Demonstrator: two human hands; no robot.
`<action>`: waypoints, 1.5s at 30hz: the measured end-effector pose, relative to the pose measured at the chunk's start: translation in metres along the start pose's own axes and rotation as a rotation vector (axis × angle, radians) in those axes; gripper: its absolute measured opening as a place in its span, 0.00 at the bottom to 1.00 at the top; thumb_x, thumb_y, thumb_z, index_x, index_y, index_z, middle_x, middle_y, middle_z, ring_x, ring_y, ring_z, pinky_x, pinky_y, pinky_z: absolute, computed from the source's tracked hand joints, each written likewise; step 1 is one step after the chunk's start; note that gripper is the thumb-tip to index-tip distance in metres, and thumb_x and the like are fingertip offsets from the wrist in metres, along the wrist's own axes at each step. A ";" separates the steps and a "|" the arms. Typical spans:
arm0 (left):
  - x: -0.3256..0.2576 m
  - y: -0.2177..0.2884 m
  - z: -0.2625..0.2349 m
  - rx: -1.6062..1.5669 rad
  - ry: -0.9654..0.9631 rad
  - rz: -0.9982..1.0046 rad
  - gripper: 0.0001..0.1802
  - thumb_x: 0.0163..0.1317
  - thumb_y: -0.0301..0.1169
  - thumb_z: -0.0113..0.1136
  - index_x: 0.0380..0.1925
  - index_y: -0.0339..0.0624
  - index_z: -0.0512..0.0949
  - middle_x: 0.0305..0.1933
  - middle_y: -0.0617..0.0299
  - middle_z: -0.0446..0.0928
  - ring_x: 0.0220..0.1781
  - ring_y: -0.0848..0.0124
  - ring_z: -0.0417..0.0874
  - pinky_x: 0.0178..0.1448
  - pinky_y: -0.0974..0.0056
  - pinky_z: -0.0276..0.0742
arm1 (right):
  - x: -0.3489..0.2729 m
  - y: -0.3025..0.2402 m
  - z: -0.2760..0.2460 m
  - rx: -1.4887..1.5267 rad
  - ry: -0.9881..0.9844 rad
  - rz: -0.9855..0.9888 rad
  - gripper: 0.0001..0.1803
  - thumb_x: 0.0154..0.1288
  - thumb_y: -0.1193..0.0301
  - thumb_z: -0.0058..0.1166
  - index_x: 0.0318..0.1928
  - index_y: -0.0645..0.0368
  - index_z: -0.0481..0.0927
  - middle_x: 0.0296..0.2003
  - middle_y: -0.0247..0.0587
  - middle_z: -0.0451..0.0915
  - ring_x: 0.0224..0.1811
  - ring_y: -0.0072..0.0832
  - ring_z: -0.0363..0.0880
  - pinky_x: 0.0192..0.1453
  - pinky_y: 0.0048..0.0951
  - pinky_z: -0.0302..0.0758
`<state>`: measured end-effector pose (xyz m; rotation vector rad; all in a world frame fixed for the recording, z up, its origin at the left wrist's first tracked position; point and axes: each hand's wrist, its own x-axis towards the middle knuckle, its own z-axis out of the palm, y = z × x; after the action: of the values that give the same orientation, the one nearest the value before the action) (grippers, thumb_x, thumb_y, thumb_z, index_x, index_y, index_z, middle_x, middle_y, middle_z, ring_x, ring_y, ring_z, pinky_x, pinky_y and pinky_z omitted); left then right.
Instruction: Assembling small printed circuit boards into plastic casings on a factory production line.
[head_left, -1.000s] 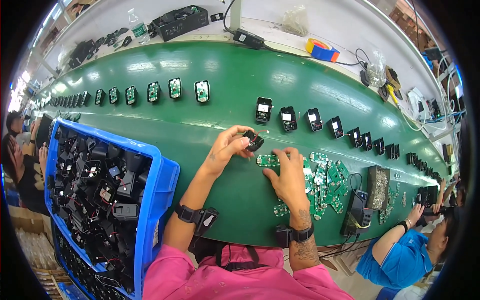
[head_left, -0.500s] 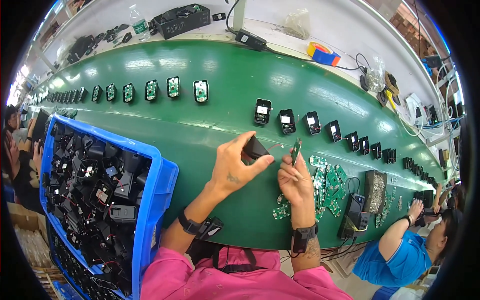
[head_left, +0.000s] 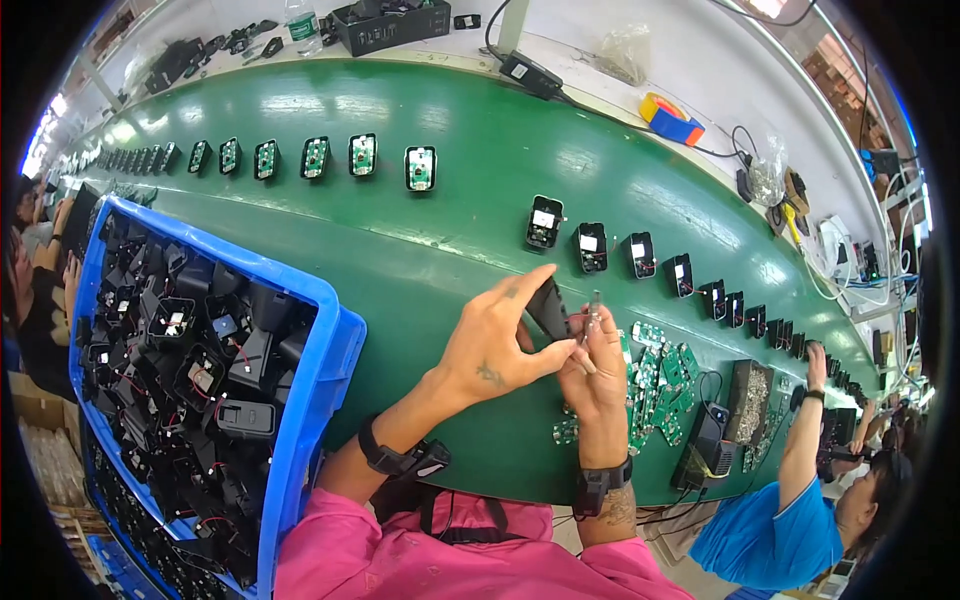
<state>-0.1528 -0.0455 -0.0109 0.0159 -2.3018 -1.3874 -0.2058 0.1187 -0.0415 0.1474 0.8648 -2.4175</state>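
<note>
My left hand (head_left: 490,345) grips a small black plastic housing (head_left: 546,310) between thumb and fingers, tilted above the green table. Close beside it, my right hand (head_left: 597,380) pinches a small circuit board (head_left: 596,302), seen nearly edge-on. Thin wires show in the narrow gap between housing and board; where they end is hidden by the fingers. Under and beside my right hand lies a loose pile of green circuit boards (head_left: 668,388). Beyond my hands stands a row of black housings (head_left: 590,248) with white pieces inside. Farther left, another row of housings (head_left: 420,168) holds green boards.
A blue crate (head_left: 338,335) heaped with black housings stands at my left. To the right are a black power device (head_left: 708,445) and a box of small metal parts (head_left: 748,402). A co-worker in blue (head_left: 775,530) reaches over the table. Tape (head_left: 671,118) lies on the back ledge.
My left hand has moved right with the housing, nearly meeting the circuit board in my right hand. The co-worker at the right has stretched an arm forward. The whole view has shifted slightly.
</note>
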 end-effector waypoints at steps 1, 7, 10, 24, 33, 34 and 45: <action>0.002 0.004 -0.003 -0.191 -0.086 -0.122 0.39 0.49 0.33 0.73 0.62 0.32 0.71 0.49 0.46 0.79 0.39 0.66 0.86 0.41 0.66 0.82 | 0.003 -0.005 -0.004 -0.130 -0.046 -0.057 0.12 0.73 0.72 0.54 0.54 0.60 0.76 0.40 0.34 0.79 0.27 0.15 0.72 0.30 0.15 0.69; 0.004 -0.015 0.004 -0.805 -0.228 -0.284 0.43 0.54 0.20 0.63 0.71 0.43 0.59 0.56 0.53 0.73 0.45 0.68 0.83 0.40 0.67 0.81 | 0.012 -0.023 0.020 -0.796 -0.032 -0.320 0.09 0.67 0.80 0.58 0.48 0.64 0.82 0.40 0.36 0.79 0.30 0.15 0.75 0.31 0.16 0.70; 0.002 -0.017 0.005 -0.852 -0.292 -0.320 0.39 0.60 0.21 0.57 0.71 0.46 0.55 0.53 0.55 0.73 0.40 0.71 0.81 0.36 0.69 0.78 | 0.013 -0.021 0.026 -1.007 -0.093 -0.481 0.10 0.66 0.82 0.58 0.47 0.66 0.83 0.41 0.36 0.77 0.30 0.14 0.74 0.31 0.16 0.69; -0.005 -0.017 0.023 -0.538 -0.343 -0.441 0.31 0.71 0.26 0.47 0.71 0.40 0.49 0.39 0.51 0.77 0.33 0.65 0.79 0.41 0.59 0.77 | -0.009 -0.011 0.032 -0.955 -0.060 -0.351 0.08 0.66 0.81 0.59 0.44 0.69 0.85 0.34 0.36 0.79 0.21 0.14 0.73 0.20 0.16 0.64; -0.011 -0.021 0.038 -0.460 -0.296 -0.294 0.30 0.70 0.27 0.47 0.70 0.38 0.52 0.59 0.33 0.72 0.58 0.41 0.77 0.61 0.48 0.71 | -0.012 -0.014 0.034 -0.746 0.062 -0.197 0.07 0.69 0.75 0.59 0.42 0.67 0.84 0.22 0.29 0.76 0.16 0.12 0.69 0.17 0.15 0.58; -0.010 -0.018 0.040 -0.476 -0.316 -0.276 0.30 0.70 0.27 0.47 0.70 0.38 0.52 0.59 0.33 0.72 0.58 0.41 0.77 0.61 0.48 0.71 | -0.017 -0.021 0.032 -0.725 0.077 -0.180 0.08 0.69 0.73 0.58 0.43 0.66 0.84 0.21 0.28 0.76 0.16 0.12 0.68 0.17 0.15 0.58; -0.012 -0.013 0.035 -0.438 -0.265 -0.417 0.28 0.72 0.29 0.44 0.70 0.38 0.56 0.45 0.58 0.74 0.33 0.74 0.75 0.34 0.69 0.72 | -0.006 -0.007 0.017 -0.574 -0.058 -0.049 0.13 0.74 0.71 0.53 0.52 0.65 0.80 0.23 0.31 0.76 0.14 0.11 0.63 0.16 0.16 0.56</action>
<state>-0.1582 -0.0197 -0.0396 0.1963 -2.2252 -2.2023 -0.2032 0.1155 -0.0223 -0.1628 1.5016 -2.1043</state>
